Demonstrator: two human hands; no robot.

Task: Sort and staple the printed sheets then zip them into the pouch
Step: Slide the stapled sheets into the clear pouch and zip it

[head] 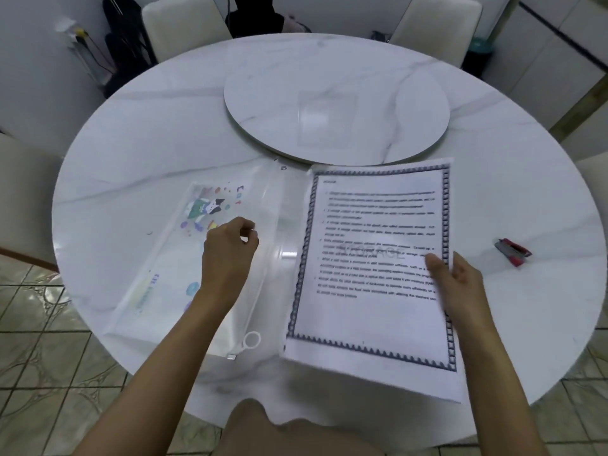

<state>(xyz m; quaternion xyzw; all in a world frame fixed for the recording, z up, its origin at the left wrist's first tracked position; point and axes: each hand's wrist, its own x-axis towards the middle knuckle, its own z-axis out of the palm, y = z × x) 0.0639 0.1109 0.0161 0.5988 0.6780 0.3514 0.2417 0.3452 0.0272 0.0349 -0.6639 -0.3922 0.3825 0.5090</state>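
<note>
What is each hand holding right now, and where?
Right hand grips the sheets at their right edge, thumb on top. Left hand seems to pinch the pouch at its zipper edge.

The table (131, 153) was white stone with grey veining, marble by the look of it, polished smooth enough to throw back the light, and the turntable (335, 93) on it had the same glossy finish. The pouch (171, 264) was thin translucent plastic, slick and shiny, with a white plastic ring pull (251, 340) on its zip, while the printed sheets (371, 317) were plain matt paper. The stapler (513, 251) looked red plastic over dull grey metal, the chairs (184, 24) had a smooth cream leather-like covering, and the floor tiles (39, 357) were glazed and shiny.
</note>
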